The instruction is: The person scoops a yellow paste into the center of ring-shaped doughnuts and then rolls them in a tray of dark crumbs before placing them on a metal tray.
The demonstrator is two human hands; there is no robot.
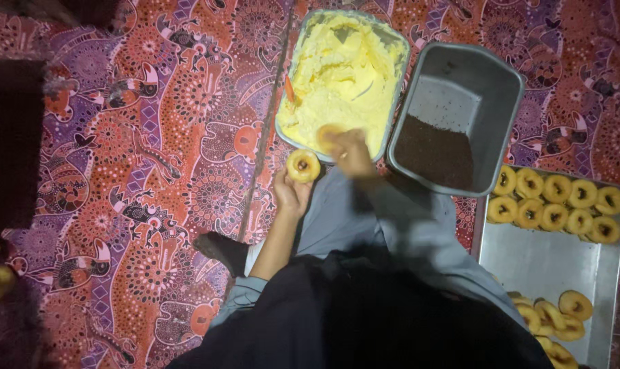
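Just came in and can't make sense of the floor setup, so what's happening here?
A person sits on a patterned cloth. Their left hand holds up a ring-shaped pastry. Their right hand is at the edge of a tub of yellow cream, blurred. Beside it stands a grey tub with dark crumbs. A metal tray on the right holds rows of rings.

Surface: patterned red-purple floor cloth (153,137) | On it: tub of yellow dough (344,75); grey tub of dark crumbs (453,116); metal tray (542,263) of ring pastries
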